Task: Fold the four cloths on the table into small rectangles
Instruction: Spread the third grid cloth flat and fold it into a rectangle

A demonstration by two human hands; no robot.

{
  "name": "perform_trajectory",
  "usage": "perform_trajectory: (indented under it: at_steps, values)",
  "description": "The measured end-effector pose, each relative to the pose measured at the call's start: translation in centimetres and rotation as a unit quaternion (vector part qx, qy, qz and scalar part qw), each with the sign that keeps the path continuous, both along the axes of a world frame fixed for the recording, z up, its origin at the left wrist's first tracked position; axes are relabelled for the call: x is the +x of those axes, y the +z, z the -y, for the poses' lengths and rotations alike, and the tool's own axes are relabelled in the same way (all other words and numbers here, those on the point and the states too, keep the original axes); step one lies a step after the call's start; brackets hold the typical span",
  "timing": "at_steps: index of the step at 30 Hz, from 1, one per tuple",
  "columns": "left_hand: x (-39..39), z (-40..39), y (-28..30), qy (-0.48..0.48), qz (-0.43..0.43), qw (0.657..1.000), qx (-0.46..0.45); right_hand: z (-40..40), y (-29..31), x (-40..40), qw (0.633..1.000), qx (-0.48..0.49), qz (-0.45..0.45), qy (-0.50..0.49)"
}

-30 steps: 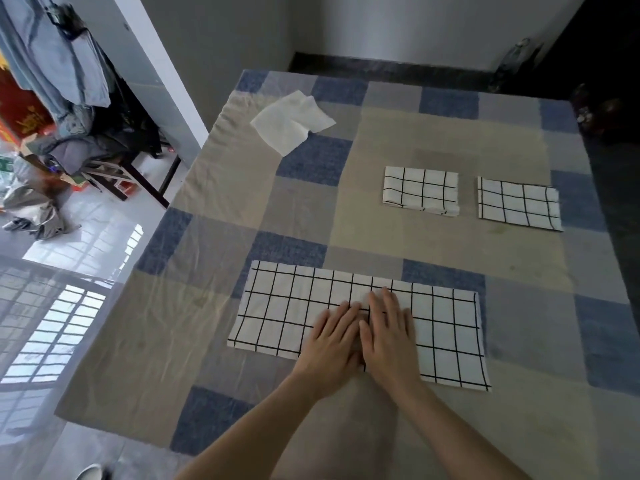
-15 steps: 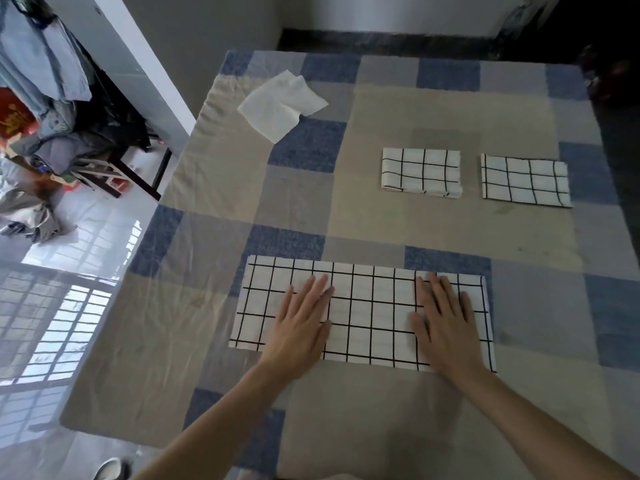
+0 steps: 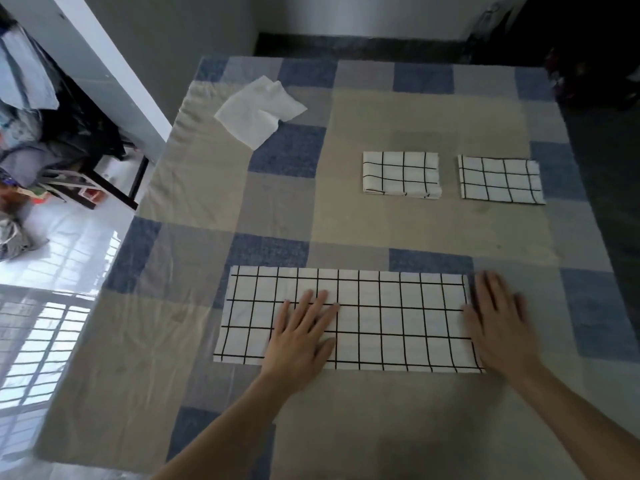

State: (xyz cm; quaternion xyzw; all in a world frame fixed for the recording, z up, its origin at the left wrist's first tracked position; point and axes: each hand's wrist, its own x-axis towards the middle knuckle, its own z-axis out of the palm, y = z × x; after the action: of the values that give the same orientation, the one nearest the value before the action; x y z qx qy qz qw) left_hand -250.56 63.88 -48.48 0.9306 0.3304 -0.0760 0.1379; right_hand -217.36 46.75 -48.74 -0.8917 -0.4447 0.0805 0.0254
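Lying flat under the left hand (image 3: 300,336), the long checked cloth (image 3: 377,320) reaches to the right hand (image 3: 498,322), whose blurred, spread fingers are at its end. Beyond them: two folded checked cloths (image 3: 401,174) (image 3: 500,181); far left, white cloth (image 3: 258,110).

**Clearance on the table surface**

The checked tablecloth (image 3: 207,237) lies flat. A long grid-patterned cloth (image 3: 381,317) spans the near centre; the left hand (image 3: 298,337) rests flat on it and the right hand (image 3: 498,320) covers its right end. Two folded grid cloths (image 3: 401,174) (image 3: 500,181) sit side by side at the far right, a narrow gap between them. A crumpled white cloth (image 3: 258,110) occupies the far left. Bare tablecloth separates these items. A white pillar (image 3: 104,64) stands beside the left edge.
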Motion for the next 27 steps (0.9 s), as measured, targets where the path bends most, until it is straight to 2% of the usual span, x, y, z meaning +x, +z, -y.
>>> perform_trajectory:
  at_steps: [3, 6, 9, 15, 22, 27]
  values:
    - [0.3, 0.2, 0.0, 0.004, -0.009, 1.000, 0.006, -3.2, 1.1, -5.0, 0.995, 0.097, -0.022, -0.026]
    - [0.3, 0.0, 0.1, 0.005, -0.013, 1.000, 0.002, -7.1, 1.8, -13.6, 0.985, 0.131, -0.094, 0.068]
    - [0.2, 0.0, 0.2, 0.003, -0.005, 1.000, 0.000, -8.0, 0.3, -18.9, 0.979, 0.078, -0.096, 0.161]
    - [0.2, -0.2, 0.5, -0.001, -0.009, 1.000, -0.004, -5.6, -0.4, -14.7, 0.983, 0.005, -0.043, 0.176]
    - [0.3, -0.9, 1.3, -0.026, -0.037, 0.997, -0.059, 0.6, 0.7, -7.1, 0.999, -0.032, -0.016, 0.034]
    - [0.5, -0.9, 1.8, -0.029, -0.061, 0.995, -0.074, 2.1, 3.0, -7.2, 0.992, 0.030, -0.075, -0.101]
